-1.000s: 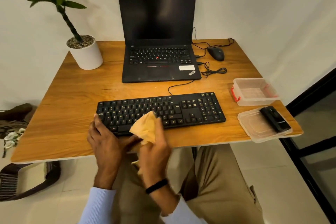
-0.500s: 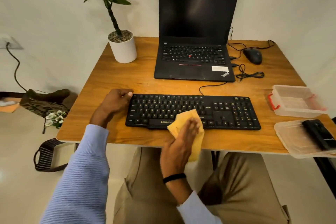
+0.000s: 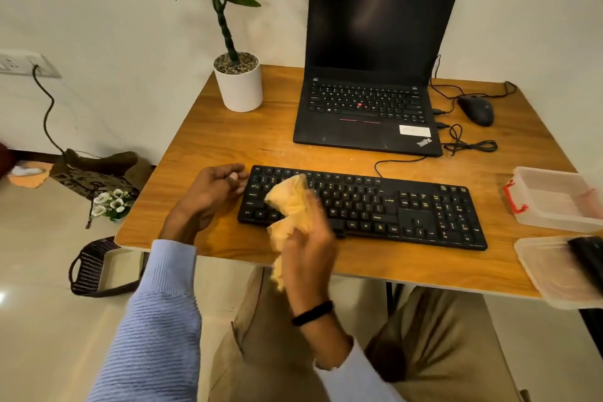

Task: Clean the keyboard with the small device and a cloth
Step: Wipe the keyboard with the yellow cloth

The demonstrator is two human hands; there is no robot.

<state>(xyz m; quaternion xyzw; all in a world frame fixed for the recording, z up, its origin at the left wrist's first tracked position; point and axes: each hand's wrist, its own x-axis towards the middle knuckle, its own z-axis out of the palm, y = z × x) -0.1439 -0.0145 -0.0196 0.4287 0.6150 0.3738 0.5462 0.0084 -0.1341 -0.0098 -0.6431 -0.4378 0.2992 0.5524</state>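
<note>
Black keyboard (image 3: 362,207), yellow cloth (image 3: 290,206), ribbed pale-blue sleeve (image 3: 153,320)

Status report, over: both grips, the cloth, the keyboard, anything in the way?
Left grip rests at keyboard left end, holding nothing. Right grip holds yellow cloth over the left keys. Small device lies on clear lid at right. Nothing in the way.

Wooden table (image 3: 228,140) stands against plain white wall (image 3: 98,10). Pale glossy floor (image 3: 39,271) reflects light. Wall socket (image 3: 19,64) at left, dark cable (image 3: 49,108) plugged in.
</note>
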